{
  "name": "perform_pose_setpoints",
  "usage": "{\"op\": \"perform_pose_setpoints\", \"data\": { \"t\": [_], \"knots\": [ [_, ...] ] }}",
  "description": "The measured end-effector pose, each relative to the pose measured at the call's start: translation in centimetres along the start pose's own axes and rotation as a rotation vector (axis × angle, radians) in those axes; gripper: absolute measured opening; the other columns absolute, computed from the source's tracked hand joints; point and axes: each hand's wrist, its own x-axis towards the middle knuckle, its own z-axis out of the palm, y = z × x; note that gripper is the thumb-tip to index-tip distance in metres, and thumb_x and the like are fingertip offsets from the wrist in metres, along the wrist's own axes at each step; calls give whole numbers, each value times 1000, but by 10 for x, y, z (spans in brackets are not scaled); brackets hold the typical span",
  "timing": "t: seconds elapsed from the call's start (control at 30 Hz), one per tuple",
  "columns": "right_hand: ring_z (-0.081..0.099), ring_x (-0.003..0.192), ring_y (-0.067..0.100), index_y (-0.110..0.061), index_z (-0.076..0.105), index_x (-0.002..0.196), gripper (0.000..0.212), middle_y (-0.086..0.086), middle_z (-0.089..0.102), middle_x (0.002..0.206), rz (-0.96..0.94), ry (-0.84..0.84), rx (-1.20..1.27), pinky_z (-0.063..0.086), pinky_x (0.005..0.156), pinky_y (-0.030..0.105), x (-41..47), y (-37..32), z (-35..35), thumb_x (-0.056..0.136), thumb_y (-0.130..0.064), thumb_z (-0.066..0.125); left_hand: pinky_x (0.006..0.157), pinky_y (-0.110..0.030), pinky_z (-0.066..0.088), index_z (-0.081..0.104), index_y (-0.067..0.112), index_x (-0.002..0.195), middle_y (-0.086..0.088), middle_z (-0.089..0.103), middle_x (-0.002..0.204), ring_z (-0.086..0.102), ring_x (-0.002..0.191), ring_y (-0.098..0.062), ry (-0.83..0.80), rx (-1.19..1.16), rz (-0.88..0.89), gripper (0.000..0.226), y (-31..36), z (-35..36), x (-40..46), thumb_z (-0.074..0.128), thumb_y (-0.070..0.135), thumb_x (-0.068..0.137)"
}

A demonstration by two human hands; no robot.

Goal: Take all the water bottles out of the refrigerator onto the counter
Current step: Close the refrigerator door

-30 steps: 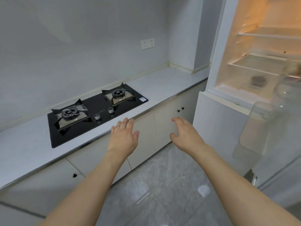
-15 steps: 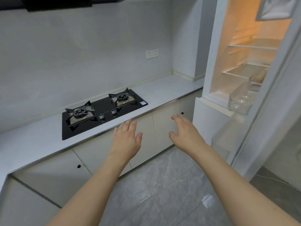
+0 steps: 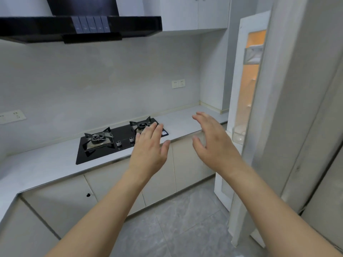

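We had both hands up empty, left hand (image 3: 150, 147) and right hand (image 3: 213, 143) with a wide grip, over the table (image 3: 46, 162); fridge (image 3: 248, 108) looked nearly closed, hard to tell.

Refrigerator (image 3: 248, 112): only a narrow lit strip of its interior shows; the door (image 3: 297, 108) covers the rest, and shelf contents there are too blurred to tell.
Hob (image 3: 118, 141): its right burner and front corner are hidden behind the left hand (image 3: 150, 151).
Range hood (image 3: 79, 26): cut off by the top edge above the hob.
Wall socket (image 3: 12, 116): cut by the left edge.
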Motion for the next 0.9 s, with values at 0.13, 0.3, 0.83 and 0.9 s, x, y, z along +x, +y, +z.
{"op": "perform_pose_setpoints", "data": {
  "t": [0.13, 0.3, 0.83, 0.9],
  "knots": [
    [35, 139, 21, -5, 46, 138, 51, 9, 42, 146, -222, 205, -3, 34, 112, 46, 2, 2, -51, 88, -5, 58, 117, -48, 21, 32, 17, 147, -3, 34, 151, 27, 140, -20, 110, -22, 87, 55, 46, -16, 0, 45, 37, 97],
    [31, 141, 32, 4, 49, 132, 49, 19, 42, 145, -381, 435, -23, 32, 111, 52, 1, 9, -93, 84, 4, 57, 121, -36, 6, 18, 20, 153, 1, 22, 158, 14, 147, -16, 155, -36, 184, 62, 93, -27, -2, 40, 41, 99],
    [1, 149, 20, -9, 19, 152, 56, 7, 10, 161, -70, 399, -143, 11, 121, 46, -17, 108, -136, 102, -26, 36, 117, -52, 22, 25, -4, 147, -20, 19, 156, 13, 147, -33, 384, -36, 586, 66, 204, 7, -4, 55, 28, 98],
    [-2, 149, 18, -12, 14, 154, 58, 4, 6, 162, -50, 362, -138, 10, 121, 46, -18, 113, -135, 103, -29, 35, 117, -51, 22, 27, -2, 147, -19, 20, 156, 14, 147, -34, 401, 37, 620, 62, 208, 11, -2, 54, 26, 98]
  ]
}}
